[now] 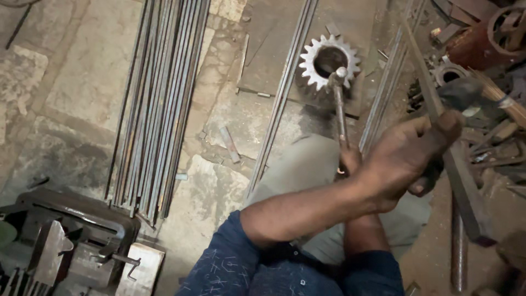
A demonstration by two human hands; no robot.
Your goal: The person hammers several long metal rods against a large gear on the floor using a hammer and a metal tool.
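My arms are crossed. My left hand (411,156) reaches over to the right and is closed around a long flat steel bar (466,192) that slants down to the floor. My right hand (349,161) is mostly hidden behind my left forearm; it grips a thin metal rod (339,109). The rod's far tip rests on the rim of a large toothed gear (312,60) lying flat on the floor ahead of me. My knee in grey trousers (307,164) sits under both hands.
A bundle of long steel rods (159,104) lies on the stone floor at left, and a thinner pair of rods (282,98) runs beside the gear. A dark metal vise-like machine (71,235) stands at bottom left. Scrap parts and a hammer (463,90) are piled at right.
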